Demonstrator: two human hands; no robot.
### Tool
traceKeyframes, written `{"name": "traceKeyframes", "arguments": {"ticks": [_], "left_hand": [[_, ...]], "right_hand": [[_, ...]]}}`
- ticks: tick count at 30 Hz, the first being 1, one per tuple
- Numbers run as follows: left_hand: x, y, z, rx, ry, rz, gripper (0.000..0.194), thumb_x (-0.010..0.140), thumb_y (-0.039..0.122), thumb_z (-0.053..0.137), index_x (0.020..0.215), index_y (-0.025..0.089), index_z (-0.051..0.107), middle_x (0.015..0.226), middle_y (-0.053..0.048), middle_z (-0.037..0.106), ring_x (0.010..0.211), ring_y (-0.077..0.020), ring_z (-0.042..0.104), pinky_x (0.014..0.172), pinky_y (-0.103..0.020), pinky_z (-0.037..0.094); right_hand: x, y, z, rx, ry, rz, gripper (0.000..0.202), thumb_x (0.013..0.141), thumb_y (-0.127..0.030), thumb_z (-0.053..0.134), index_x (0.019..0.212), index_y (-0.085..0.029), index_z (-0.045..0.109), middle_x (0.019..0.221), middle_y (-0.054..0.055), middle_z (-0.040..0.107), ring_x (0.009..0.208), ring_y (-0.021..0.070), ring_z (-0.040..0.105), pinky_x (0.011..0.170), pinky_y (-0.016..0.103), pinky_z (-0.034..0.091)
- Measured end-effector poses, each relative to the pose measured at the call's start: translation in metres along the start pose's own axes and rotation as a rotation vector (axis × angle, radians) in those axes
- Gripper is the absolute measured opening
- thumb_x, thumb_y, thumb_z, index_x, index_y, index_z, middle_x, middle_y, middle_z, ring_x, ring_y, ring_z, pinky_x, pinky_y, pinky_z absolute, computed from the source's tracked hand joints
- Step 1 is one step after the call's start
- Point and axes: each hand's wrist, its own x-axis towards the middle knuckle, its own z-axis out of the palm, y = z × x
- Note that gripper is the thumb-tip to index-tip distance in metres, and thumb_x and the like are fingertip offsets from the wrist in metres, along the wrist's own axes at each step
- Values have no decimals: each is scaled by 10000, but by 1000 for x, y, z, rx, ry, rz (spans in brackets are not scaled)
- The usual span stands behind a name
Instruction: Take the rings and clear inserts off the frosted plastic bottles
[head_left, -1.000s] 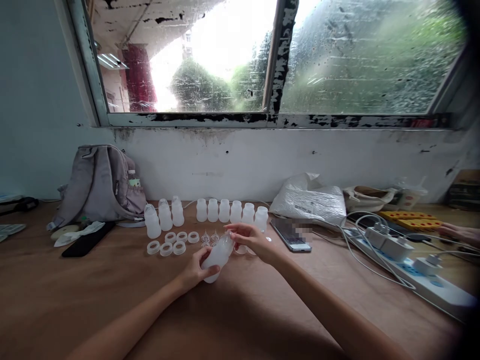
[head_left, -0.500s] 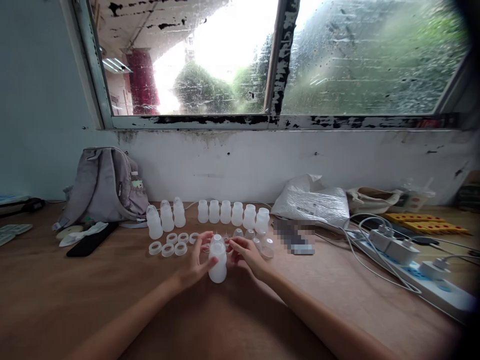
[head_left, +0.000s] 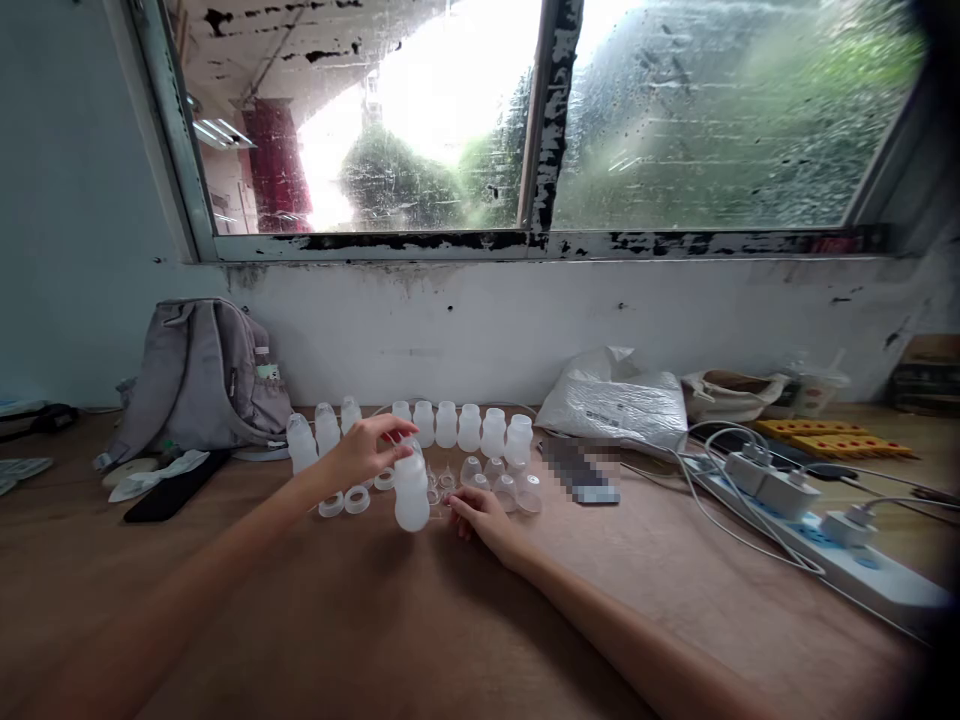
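My left hand [head_left: 369,447] is closed around the top of a frosted white baby bottle [head_left: 412,498], thumb and fingers at its clear cap. The bottle is slightly tilted; whether its base touches the table I cannot tell. My right hand [head_left: 484,518] rests low over the table to the right, fingers loosely bent and apart from the bottle. Close to its fingertips lie small clear nipples [head_left: 447,479], with several clear domed caps [head_left: 506,489] just beyond. White collar rings [head_left: 357,499] lie left of the bottle, partly hidden by my left forearm.
Several open bottles [head_left: 469,428] stand in a row by the wall. Capped bottles [head_left: 327,428] stand at left, near a grey backpack [head_left: 191,380] and a black phone [head_left: 176,488]. To the right are a silver bag [head_left: 615,405] and a power strip [head_left: 862,570] with cables.
My left hand has shifted from the bottle's side to its top, and the bottle has moved left and away from me. My right hand has drawn apart from the bottle. The view has shifted slightly.
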Motion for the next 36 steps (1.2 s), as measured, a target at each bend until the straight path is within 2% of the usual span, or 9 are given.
{"name": "traceKeyframes", "arguments": {"ticks": [4, 8, 14, 19, 24, 29, 33, 36], "left_hand": [[25, -27, -19, 118, 49, -48, 297, 770, 317, 490, 1022, 178, 565, 957, -41, 618, 811, -149, 570, 714, -255, 462], [54, -66, -27, 272, 62, -181, 312, 735, 306, 535, 1021, 182, 558, 924, -27, 635, 836, -143, 583, 749, -233, 459], [79, -116, -18, 366, 86, -334, 289, 709, 249, 557, 977, 147, 580, 904, -72, 647, 828, -178, 597, 750, -267, 462], [82, -140, -6, 423, 74, -418, 272, 710, 232, 552, 964, 143, 594, 922, -87, 651, 858, -203, 594, 749, -281, 460], [79, -152, 1, 464, 64, -458, 250, 735, 237, 523, 955, 151, 604, 904, -84, 657, 867, -211, 593, 750, -287, 455], [77, -153, -1, 480, 80, -429, 225, 723, 250, 537, 919, 168, 612, 904, -77, 642, 865, -222, 587, 741, -299, 457], [74, -139, -3, 514, 216, -374, 360, 725, 327, 536, 1041, 155, 538, 1105, -120, 523, 1073, -290, 453, 847, -377, 399], [58, -119, 2, 527, 304, -293, 329, 784, 322, 452, 1063, 153, 495, 1186, -117, 436, 1124, -247, 399, 921, -353, 337]], "right_hand": [[0, 1, 0, -16, 7, -7, 313, 722, -450, 522, 755, -141, 562, 549, -30, 526, 407, 67, 454, 386, 183, 348], [0, 2, 1, -40, 8, -8, 303, 725, -442, 518, 741, -142, 562, 543, -31, 521, 406, 64, 446, 392, 181, 348], [0, 2, 1, -50, 4, -5, 283, 733, -415, 510, 746, -138, 566, 541, -31, 519, 399, 62, 440, 387, 182, 343], [0, 2, 1, -58, 0, -10, 263, 737, -392, 510, 737, -134, 564, 541, -31, 514, 407, 63, 443, 393, 182, 348], [1, 3, 1, -57, -6, -13, 255, 741, -385, 505, 736, -137, 564, 541, -34, 511, 404, 61, 438, 392, 182, 347], [0, 3, 1, -60, -5, -20, 252, 739, -384, 509, 740, -138, 563, 545, -31, 516, 409, 65, 443, 399, 187, 349], [0, 3, 1, -76, -4, -22, 245, 745, -383, 502, 746, -146, 563, 555, -29, 517, 415, 72, 446, 406, 195, 358], [-1, 1, 1, -150, -10, -42, 214, 778, -343, 464, 760, -150, 553, 566, -24, 519, 427, 77, 452, 413, 196, 369]]}}
